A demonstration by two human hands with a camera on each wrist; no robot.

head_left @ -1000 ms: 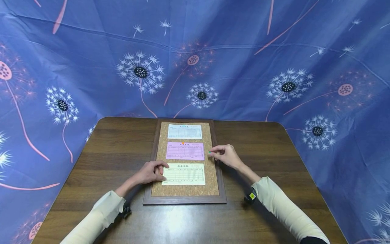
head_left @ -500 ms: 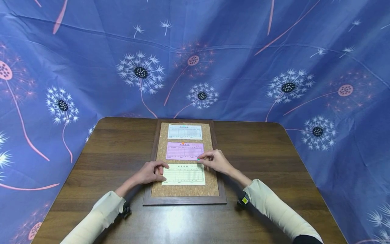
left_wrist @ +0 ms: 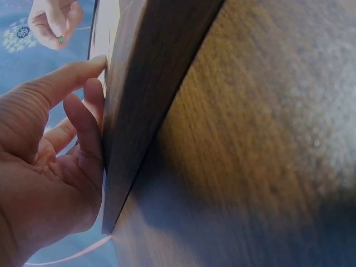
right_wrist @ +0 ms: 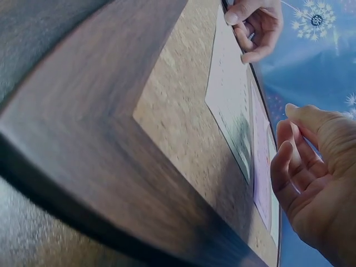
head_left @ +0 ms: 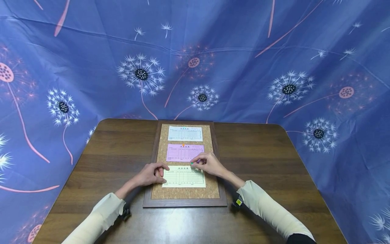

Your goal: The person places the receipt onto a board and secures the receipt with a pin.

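Head view: a framed cork board (head_left: 185, 195) lies in the middle of the dark wooden counter (head_left: 268, 159), its far end close to the counter's far edge and its near end well short of the near edge. Three slips lie on the cork in a row from far to near: a white form (head_left: 185, 133), a pink form (head_left: 182, 153) with an orange pushpin (head_left: 183, 145) at its top edge, and a pale yellow form (head_left: 183, 178). The left hand (head_left: 151, 174) rests on the board's left frame, its fingers curled loosely and its fingertips pressing the yellow form's left edge. The right hand (head_left: 208, 163) hovers over the yellow form's upper right corner and pinches a green pushpin (head_left: 191, 163) between thumb and fingers. A blue dandelion-print cloth (head_left: 91, 51) hangs behind and beside the counter.

Left wrist view: the left hand (left_wrist: 50, 167) lies against the board's dark frame (left_wrist: 139, 94), thumb stretched along its top edge and fingers bent beside it, gripping nothing. The right hand (left_wrist: 53, 21) shows small in the upper left corner with the green pushpin (left_wrist: 60, 39) at its fingertips.

Right wrist view: the right hand (right_wrist: 314, 172) hangs above the cork (right_wrist: 183, 111), fingers curled; the pin cannot be seen here. The yellow form (right_wrist: 231, 105) lies flat, and the left hand (right_wrist: 256, 25) holds its far corner down.
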